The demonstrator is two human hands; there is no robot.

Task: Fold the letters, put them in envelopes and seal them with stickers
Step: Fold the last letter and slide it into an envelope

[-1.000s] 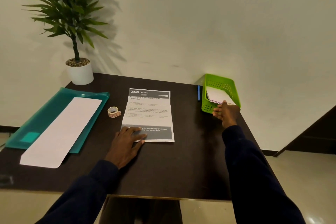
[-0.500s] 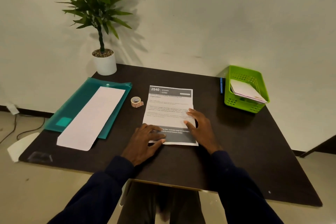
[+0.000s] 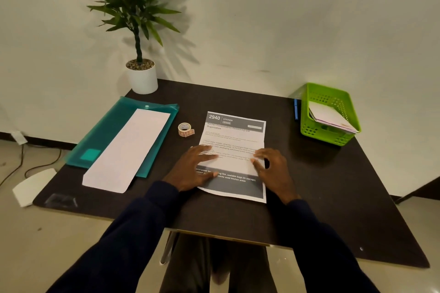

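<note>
A printed letter (image 3: 234,133) with a dark "2940 KITCHEN" header lies flat in the middle of the dark table (image 3: 333,185). My left hand (image 3: 192,169) rests flat on its lower left part with the fingers spread. My right hand (image 3: 273,169) is at the letter's right edge, thumb and fingertips pinching the paper there. A small roll of stickers (image 3: 185,129) sits just left of the letter's top. White envelopes (image 3: 331,116) lean inside a green basket (image 3: 307,123) at the back right.
A teal plastic folder (image 3: 112,126) with a long white sheet (image 3: 128,150) on it lies at the left. A potted plant (image 3: 142,77) stands at the back left corner. A blue pen (image 3: 296,108) lies beside the basket. A white paper (image 3: 31,185) lies on the floor.
My right hand left the green basket and came onto the letter's right edge. My left hand slid up the letter's left side. The view tilted down and left.
</note>
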